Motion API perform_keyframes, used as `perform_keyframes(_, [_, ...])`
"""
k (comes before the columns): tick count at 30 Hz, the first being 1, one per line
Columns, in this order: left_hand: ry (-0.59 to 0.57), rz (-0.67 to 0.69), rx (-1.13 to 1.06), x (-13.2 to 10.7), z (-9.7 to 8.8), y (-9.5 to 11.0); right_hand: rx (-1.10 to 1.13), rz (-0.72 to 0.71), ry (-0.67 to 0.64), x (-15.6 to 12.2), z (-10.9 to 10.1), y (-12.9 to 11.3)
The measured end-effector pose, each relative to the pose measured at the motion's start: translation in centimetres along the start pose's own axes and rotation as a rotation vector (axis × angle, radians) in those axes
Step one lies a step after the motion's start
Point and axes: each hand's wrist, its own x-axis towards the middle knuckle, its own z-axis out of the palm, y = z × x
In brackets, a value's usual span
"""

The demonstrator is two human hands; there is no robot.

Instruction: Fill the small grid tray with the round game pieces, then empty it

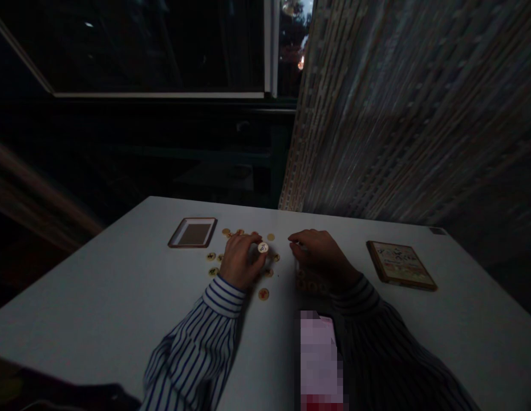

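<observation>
My left hand (240, 260) pinches a round Chinese chess piece (263, 248) between thumb and fingers, its marked face toward me. Around and under that hand, several more pieces lie scattered on the white table (98, 297), among them one with a red character (264, 294) nearer to me. My right hand (323, 256) hovers over a small box (310, 285) with rows of pieces in it, partly hidden by the hand. Its thumb and index finger stretch leftward with a small gap at the tips, and nothing shows between them.
An open, shallow tray or lid (192, 233) lies at the back left. On the right sits a flat box with a printed cover (402, 264). A blurred-out pink object (320, 357) is near me, by my right sleeve. A string curtain (376, 114) hangs behind the table.
</observation>
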Motion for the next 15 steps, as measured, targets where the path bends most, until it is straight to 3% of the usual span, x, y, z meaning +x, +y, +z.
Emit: perform_keyframes(15, [-0.087,0.100,-0.039,1.5,1.5,3.2,0.079,0.023,0.075,-1.6,-0.5,1.6])
